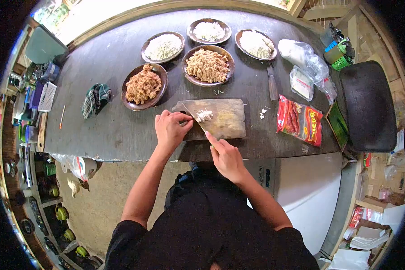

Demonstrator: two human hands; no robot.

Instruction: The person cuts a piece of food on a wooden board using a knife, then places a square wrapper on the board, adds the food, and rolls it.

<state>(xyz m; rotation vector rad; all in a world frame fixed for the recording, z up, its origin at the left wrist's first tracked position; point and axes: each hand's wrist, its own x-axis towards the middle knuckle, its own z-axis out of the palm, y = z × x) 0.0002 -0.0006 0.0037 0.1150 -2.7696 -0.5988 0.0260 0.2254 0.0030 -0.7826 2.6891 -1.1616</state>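
Note:
A worn wooden cutting board lies near the front edge of the dark table. My right hand is wrapped around the handle of a kitchen knife, whose blade slants across the left part of the board. A small heap of white shreds rests right beside the blade. At the board's left end, my left hand has its fingers curled and pressed together close to the blade. Whatever those fingers pinch is hidden.
Beyond the board stand brown plates of fried brown food and white shredded food. A second knife, a red sausage packet and plastic bags lie to the right. A checked cloth is at left.

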